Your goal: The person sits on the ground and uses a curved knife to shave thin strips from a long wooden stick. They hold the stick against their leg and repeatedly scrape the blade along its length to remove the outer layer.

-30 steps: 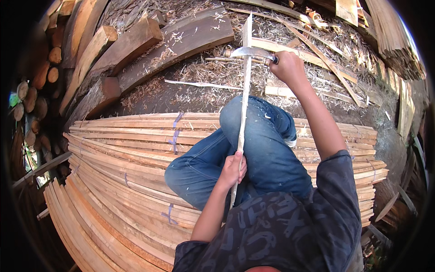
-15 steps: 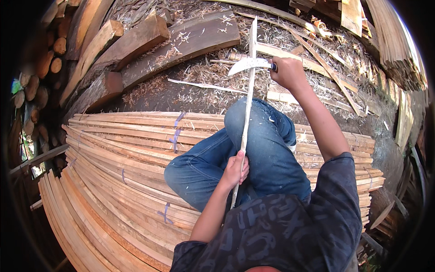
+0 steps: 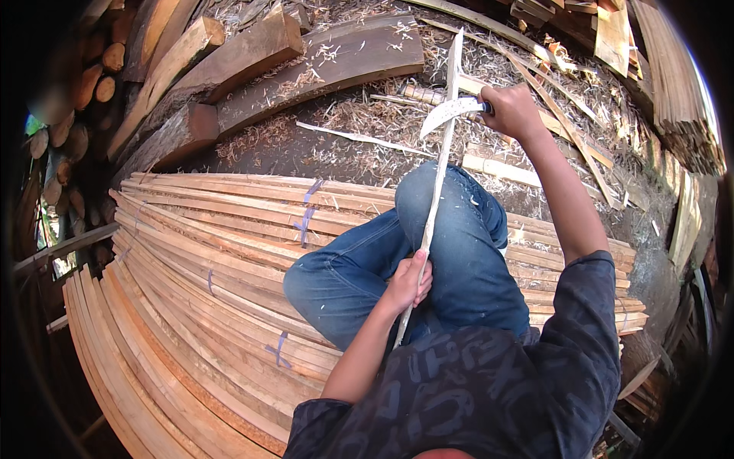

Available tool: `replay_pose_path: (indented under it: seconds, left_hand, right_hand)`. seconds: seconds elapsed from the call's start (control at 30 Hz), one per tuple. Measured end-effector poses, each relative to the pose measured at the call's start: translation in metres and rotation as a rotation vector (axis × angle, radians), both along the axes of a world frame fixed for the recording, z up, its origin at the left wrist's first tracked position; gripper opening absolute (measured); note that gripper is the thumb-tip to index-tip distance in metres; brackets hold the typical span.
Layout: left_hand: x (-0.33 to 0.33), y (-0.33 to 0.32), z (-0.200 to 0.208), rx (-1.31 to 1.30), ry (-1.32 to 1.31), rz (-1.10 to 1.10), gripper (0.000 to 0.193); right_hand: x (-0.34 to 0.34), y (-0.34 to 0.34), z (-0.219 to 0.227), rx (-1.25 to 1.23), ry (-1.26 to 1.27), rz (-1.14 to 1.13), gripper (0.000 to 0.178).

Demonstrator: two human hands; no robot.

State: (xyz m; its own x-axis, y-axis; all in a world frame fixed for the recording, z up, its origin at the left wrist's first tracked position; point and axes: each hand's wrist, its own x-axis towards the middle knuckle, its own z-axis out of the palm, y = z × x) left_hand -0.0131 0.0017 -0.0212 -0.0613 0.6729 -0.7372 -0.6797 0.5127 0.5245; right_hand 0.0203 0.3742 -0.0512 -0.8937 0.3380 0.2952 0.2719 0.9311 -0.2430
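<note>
Left grip (image 3: 409, 285) was wrapped around a pale wood strip (image 3: 433, 206) that slanted over blue jeans (image 3: 478, 264); right grip (image 3: 511, 111) was clenched on a curved knife (image 3: 468, 105) whose blade (image 3: 437, 118) lay across the strip toward its far end.

Knife (image 3: 446, 115): handle mostly hidden in right hand (image 3: 512, 109); cannot tell if its edge bites the stick (image 3: 437, 191). Left hand (image 3: 409, 286) covers a lower stretch of stick; bottom end lost by the shirt (image 3: 459, 382). Pile of sticks (image 3: 176, 260): middle hidden under jeans (image 3: 478, 283), near-left corner cut off by lower picture edge. Logs (image 3: 113, 57) past pile's left edge: partly lost in shadow. Boards (image 3: 677, 73) past far-right corner: tops cut off.
</note>
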Motion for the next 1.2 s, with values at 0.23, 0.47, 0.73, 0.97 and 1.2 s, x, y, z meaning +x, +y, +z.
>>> replay_pose_path:
  seconds: [0.23, 0.47, 0.73, 0.97, 1.2]
  left_hand:
    - [0.005, 0.008, 0.003, 0.015, -0.052, -0.024, 0.059]
    - [-0.006, 0.010, -0.002, 0.090, -0.228, -0.012, 0.061]
    - [-0.009, 0.010, -0.007, 0.128, -0.398, -0.019, 0.062]
    - [-0.017, 0.000, -0.025, 0.235, -0.602, -0.005, 0.066]
    - [-0.021, -0.021, -0.021, 0.412, -0.500, 0.003, 0.057]
  right_hand:
    - [0.019, 0.050, -0.036, -0.393, -0.115, -1.028, 0.023]
    - [0.022, -0.036, -0.051, -0.719, 0.368, -0.676, 0.021]
    - [0.034, 0.098, -0.045, -0.932, 0.056, -1.251, 0.032]
    - [0.041, -0.073, -0.071, -0.780, 0.350, -0.691, 0.032]
    - [0.081, -0.107, -0.064, -1.463, 0.568, -0.959, 0.019]
